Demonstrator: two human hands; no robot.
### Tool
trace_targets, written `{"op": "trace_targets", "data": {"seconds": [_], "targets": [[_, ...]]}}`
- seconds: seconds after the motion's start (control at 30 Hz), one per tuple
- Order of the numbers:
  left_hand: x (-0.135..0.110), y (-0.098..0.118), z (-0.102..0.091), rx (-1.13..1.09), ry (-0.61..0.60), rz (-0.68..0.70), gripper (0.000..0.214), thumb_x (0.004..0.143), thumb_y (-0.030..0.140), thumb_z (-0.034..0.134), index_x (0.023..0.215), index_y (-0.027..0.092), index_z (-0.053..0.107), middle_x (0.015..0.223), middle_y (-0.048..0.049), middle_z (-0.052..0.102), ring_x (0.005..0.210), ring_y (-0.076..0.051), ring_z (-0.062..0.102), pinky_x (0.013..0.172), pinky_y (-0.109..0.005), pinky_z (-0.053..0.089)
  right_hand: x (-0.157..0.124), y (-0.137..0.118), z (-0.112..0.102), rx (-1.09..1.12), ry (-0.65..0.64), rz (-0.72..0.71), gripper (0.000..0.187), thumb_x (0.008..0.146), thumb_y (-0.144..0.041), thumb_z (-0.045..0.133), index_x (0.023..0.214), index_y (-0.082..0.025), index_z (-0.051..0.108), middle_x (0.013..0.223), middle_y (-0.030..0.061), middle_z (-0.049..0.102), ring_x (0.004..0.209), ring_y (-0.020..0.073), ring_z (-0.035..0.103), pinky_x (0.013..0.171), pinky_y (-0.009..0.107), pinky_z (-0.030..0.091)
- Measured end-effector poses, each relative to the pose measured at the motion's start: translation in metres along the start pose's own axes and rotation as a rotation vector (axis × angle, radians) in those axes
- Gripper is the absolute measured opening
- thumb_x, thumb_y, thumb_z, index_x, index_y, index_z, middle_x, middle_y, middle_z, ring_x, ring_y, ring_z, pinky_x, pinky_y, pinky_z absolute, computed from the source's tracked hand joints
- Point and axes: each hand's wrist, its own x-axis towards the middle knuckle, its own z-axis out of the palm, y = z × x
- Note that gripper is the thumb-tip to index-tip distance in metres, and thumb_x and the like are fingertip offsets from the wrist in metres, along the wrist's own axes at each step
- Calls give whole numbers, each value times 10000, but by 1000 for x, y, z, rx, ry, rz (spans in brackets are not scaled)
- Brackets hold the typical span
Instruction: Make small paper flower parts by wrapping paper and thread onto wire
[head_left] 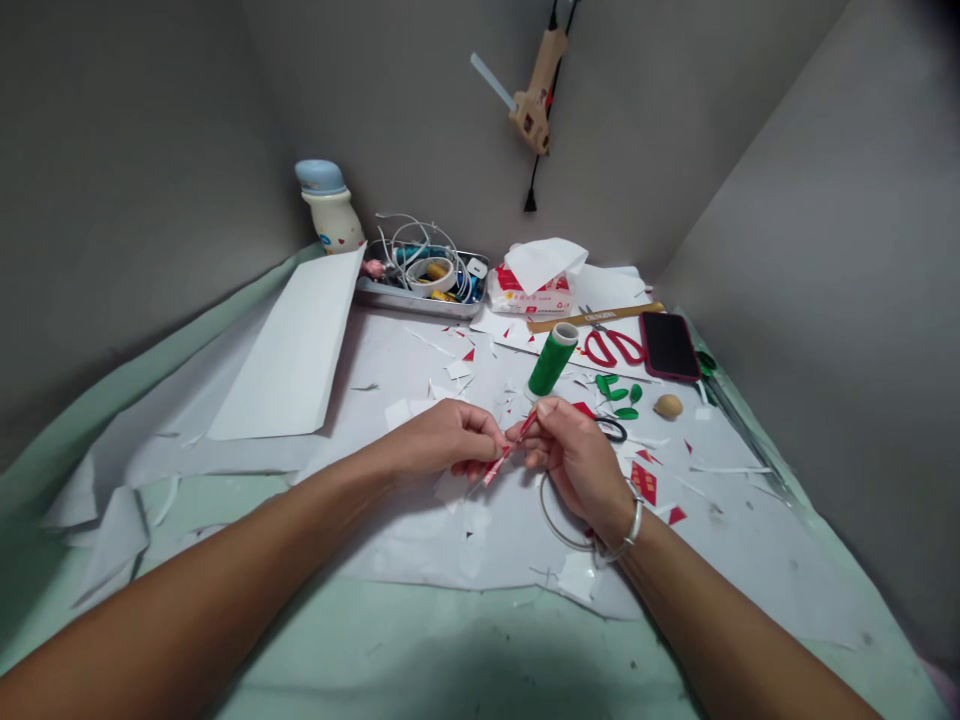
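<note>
My left hand (459, 438) pinches a narrow red-and-white paper strip (495, 468) near the middle of the table. Close beside it, my right hand (581, 455) has thumb and fingers pressed on a slim red piece (528, 424), which looks like paper too. Whether the two pieces are joined between the fingertips, I cannot tell. Just behind my right hand stands a spool of green thread (553, 362), leaning slightly. A dark scissor handle (613, 430) shows partly from behind that hand. Under the right wrist lies a thin wire ring (559, 525).
Red scissors (615, 348), a phone (670, 346), green leaf-shaped pieces (617, 394) and a brown nut-like ball (668, 406) lie to the right. Behind are a metal tray (420, 298) of supplies and a tissue pack (529, 292). A glue gun (538, 95) hangs on the wall.
</note>
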Motion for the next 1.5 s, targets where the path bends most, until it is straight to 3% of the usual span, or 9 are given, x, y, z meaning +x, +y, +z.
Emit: {"op": "trace_targets", "data": {"seconds": [0.3, 0.83, 1.5], "targets": [[1, -1, -3, 59, -45, -1, 64, 710, 187, 611, 683, 164, 664, 544, -10, 610, 467, -96, 455, 469, -233, 303, 2, 7, -5, -196, -3, -72, 251, 842, -443, 630, 800, -213, 539, 694, 6, 701, 554, 132, 651, 462, 198, 494], [-1, 0, -6, 164, -80, 10, 102, 690, 185, 570, 657, 186, 667, 568, -8, 622, 508, -114, 488, 499, -230, 342, 4, 10, -5, -212, -2, -30, 278, 827, -464, 638, 799, -206, 539, 656, -6, 686, 546, 124, 642, 450, 185, 493], [2, -4, -6, 87, -38, 15, 109, 742, 225, 629, 710, 162, 712, 590, -17, 608, 527, -103, 429, 509, -235, 305, 2, 10, -3, -309, 97, -55, 235, 877, -421, 583, 828, -192, 573, 627, -4, 691, 456, 103, 597, 443, 196, 454]]}}
